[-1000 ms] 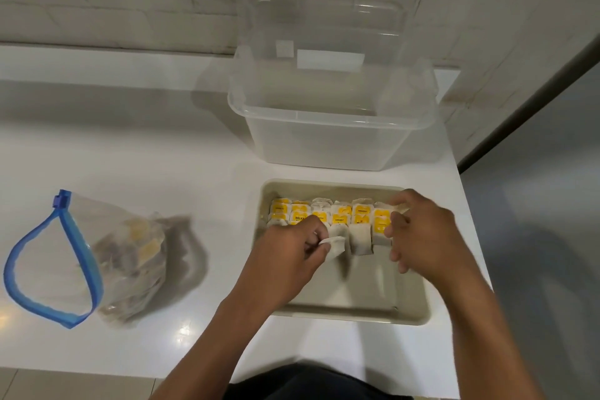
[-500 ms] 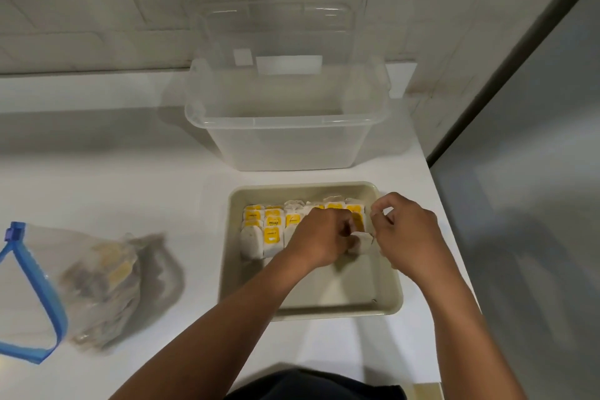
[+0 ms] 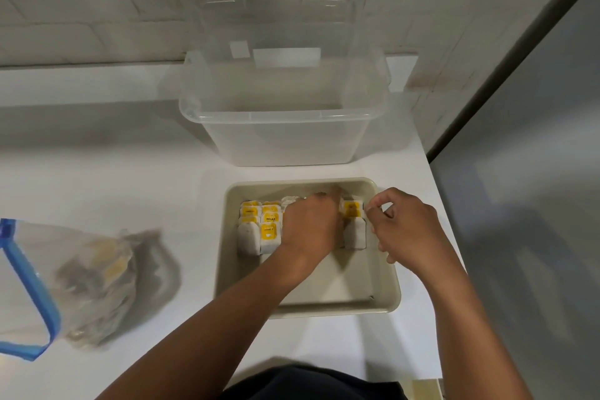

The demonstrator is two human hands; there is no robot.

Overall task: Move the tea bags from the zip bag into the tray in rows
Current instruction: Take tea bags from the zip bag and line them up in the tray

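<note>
Two hands are in the tray (image 3: 386, 302) now, and the job at this point, as I judge it, is squaring up the rows at its far edge rather than dropping in more. My left hand (image 3: 310, 224) lies knuckles-up over the middle of the rows, fingers curled down among the tea bags (image 3: 259, 227) — whether they pinch one I cannot tell, since the back of the hand hides the tips. My right hand (image 3: 406, 227) sits at the tray's far right corner with thumb and forefinger drawn together as if on a string or tag (too fine to make out, so I cannot tell if it holds anything), just beside the end bag (image 3: 352, 209). To do this well I should press lightly, nudge each bag snug against its neighbour, keep the yellow tags facing up and aligned, and avoid dragging the ones already set. They are small white paper sachets with yellow labels, one reading RELAX, standing slightly overlapped in two rows; the tray's near half is bare. More bags wait in the zip bag (image 3: 81, 276) — clear, blue-rimmed, mouth open — lying near the bench's left edge.
</note>
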